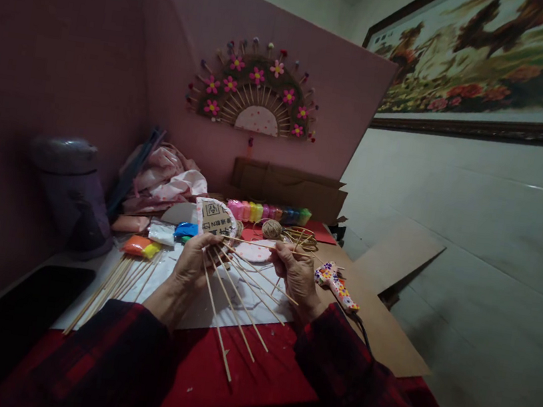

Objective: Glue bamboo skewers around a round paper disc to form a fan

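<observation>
My left hand (197, 262) is closed round a fan of several thin wooden sticks (231, 306) that spread down over the red cloth (227, 372). It also holds a semicircular cardboard piece (216, 217) with print on it. My right hand (295, 273) is closed, pinching one stick (250, 244) that runs across between both hands. A small pink semicircle (253, 252) lies just behind the hands.
Loose sticks (111, 285) lie at the left on white paper. Coloured clay packets (144, 247), a row of clay tubs (270, 213), a twine ball (272, 229), a patterned glue gun (335, 285) and a dark kettle (71, 192) surround the hands. A finished flower fan (259, 94) hangs on the pink wall.
</observation>
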